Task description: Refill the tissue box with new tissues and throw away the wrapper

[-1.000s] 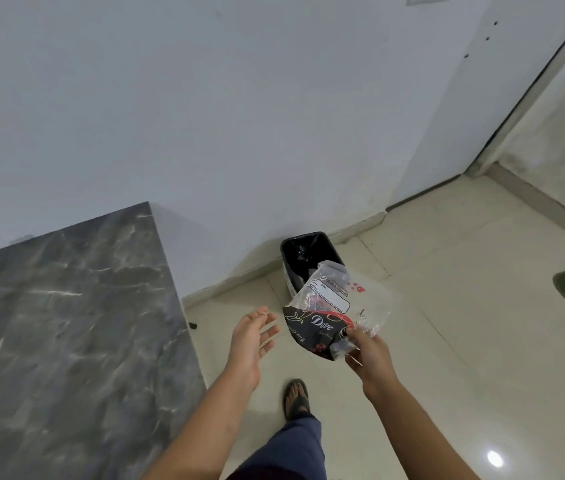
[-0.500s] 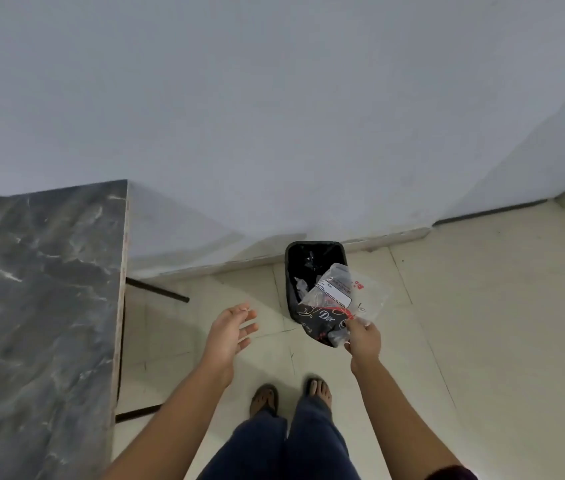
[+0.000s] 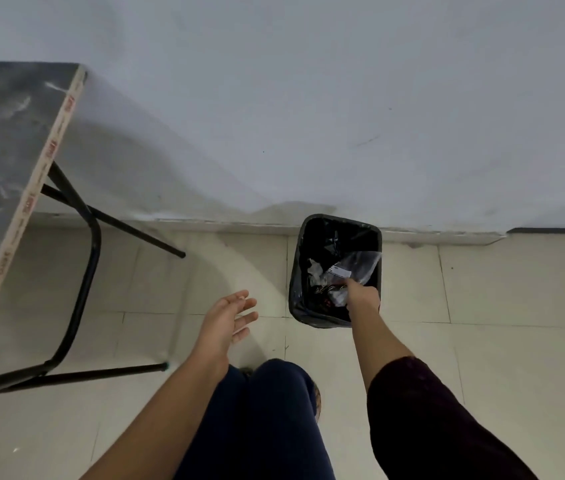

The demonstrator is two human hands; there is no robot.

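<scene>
We've closed in: our right hand (image 3: 360, 297), which hovered short of the bin half a second ago, now dips inside the black trash bin (image 3: 300, 271) at center right, pinching the wrapper (image 3: 353, 266). Left hand (image 3: 227, 315) hangs spread, empty. Just the release remains, we reckon.

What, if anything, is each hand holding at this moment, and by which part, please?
The right hand pinches the clear plastic wrapper by its near lower edge, inside the black bin. The left hand is open and empty.
</scene>
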